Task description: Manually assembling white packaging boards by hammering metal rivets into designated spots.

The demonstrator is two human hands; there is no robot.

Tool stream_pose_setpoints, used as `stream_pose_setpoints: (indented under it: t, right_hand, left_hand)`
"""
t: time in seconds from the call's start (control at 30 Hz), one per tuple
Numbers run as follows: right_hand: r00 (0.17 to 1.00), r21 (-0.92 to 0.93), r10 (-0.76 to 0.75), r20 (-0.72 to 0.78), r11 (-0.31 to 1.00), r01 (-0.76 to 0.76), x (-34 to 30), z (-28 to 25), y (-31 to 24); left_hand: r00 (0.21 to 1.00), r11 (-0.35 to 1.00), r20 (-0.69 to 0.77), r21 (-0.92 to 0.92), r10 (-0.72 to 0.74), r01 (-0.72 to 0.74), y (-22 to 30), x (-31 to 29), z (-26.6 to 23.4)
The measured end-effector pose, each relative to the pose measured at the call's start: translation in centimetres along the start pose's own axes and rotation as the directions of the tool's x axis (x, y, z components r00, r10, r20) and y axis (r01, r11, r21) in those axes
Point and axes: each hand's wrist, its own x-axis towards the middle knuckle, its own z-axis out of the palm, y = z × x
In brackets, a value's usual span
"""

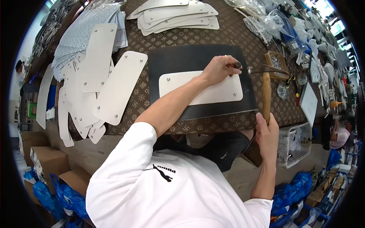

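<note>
A white rounded panel point(186, 89) lies on a black mat point(161, 60) on the table before me. Metal snaps show at its upper left and lower right corners. My left hand point(218, 70) is closed around a short dark punch point(238, 65) over the panel's upper right corner; the fingers hide that corner and the tool's lower end. To the right, my right hand point(267, 131) grips the wooden handle of a hammer point(267, 91). The hammer's metal head is raised just right of the punch, apart from it.
White panels with snaps point(121, 89) pile up on the left, near patterned pale sheets point(85, 38). More panels point(178, 15) are stacked at the back. A wooden box of small metal parts point(276, 62) stands right, by pliers point(296, 89). Below the table's right edge is a white basket point(283, 146).
</note>
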Motion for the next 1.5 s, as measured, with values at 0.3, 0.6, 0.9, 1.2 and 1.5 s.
stream_pose_setpoints:
  t: [0.3,0.6,0.9,1.2,1.5]
  right_hand:
    - [0.96,0.258,0.028,-0.28,0.965,0.047,-6.2,-1.1,-0.7]
    - [0.714,0.542,-0.519,-0.47,0.469,0.698,-6.8,-2.3,-3.7]
    - [0.984,0.369,0.15,-0.096,0.924,-0.105,-5.1,-0.5,3.3]
    - [0.961,0.562,0.276,0.003,0.795,-0.23,1.6,-2.0,9.9]
    - [0.768,-0.363,-0.29,-0.571,0.928,0.081,-10.2,3.0,19.4]
  left_hand:
    - [0.978,0.987,0.193,-0.118,-0.081,0.105,3.6,-4.1,2.1]
    - [0.979,0.984,0.201,-0.159,-0.042,0.075,1.9,-4.6,3.3]
    - [0.995,0.977,0.092,-0.203,-0.046,0.064,3.1,-5.1,1.0]
    - [0.958,0.657,-0.034,0.721,-0.286,0.222,5.2,-10.8,-11.1]
    - [0.925,0.55,0.025,0.81,-0.378,0.203,4.7,-12.7,-14.3]
